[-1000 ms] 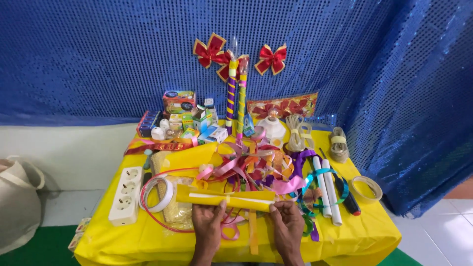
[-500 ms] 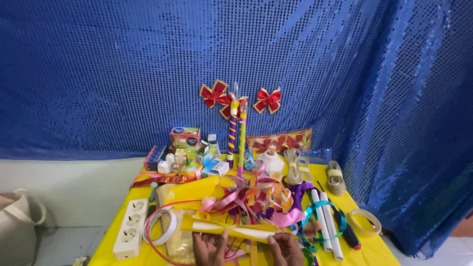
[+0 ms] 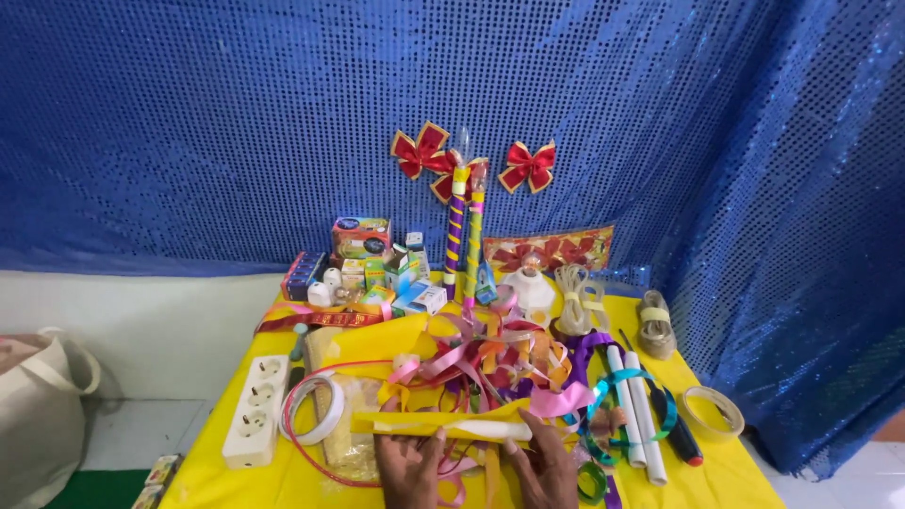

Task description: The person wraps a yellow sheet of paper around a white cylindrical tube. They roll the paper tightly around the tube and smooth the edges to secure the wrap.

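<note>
Both hands are lower in my view than a second ago, because the head camera has tipped up toward the blue sequinned backdrop [image 3: 236,123]; the work itself looks unchanged. My left hand [image 3: 407,464] and right hand [image 3: 545,464] each have fingers closed on the long white stick wrapped in yellow ribbon [image 3: 452,429], which lies crosswise on the yellow-covered surface [image 3: 716,471]. At twelve o'clock sits a tangle of pink, orange and purple ribbons [image 3: 490,363]; at nine o'clock a white power strip [image 3: 255,412]; at three o'clock two white tubes [image 3: 636,405].
</note>
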